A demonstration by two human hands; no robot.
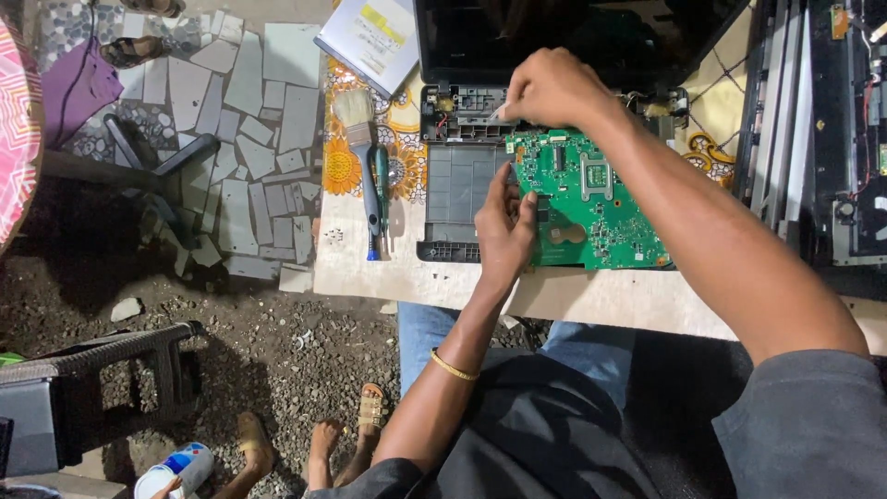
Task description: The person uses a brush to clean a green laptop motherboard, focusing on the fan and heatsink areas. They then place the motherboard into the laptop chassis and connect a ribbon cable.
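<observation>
A flat green circuit board point(591, 199), studded with small components, is held at its left edge by the pinching fingers of the left hand point(504, 226) over the open grey plastic laptop base point(462, 199) on the table point(591, 296). At the board's upper edge, a thin pale tool is pinched by the closed fingers of the right hand point(554, 88). A bristle brush point(356, 129) with a blue handle is laid just left of the base.

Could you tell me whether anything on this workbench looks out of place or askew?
Yes: the green circuit board lies out of the opened laptop base, overhanging it, with the left hand at its edge and the right hand at its top corner. The brush and screwdriver lie neatly beside it.
</observation>
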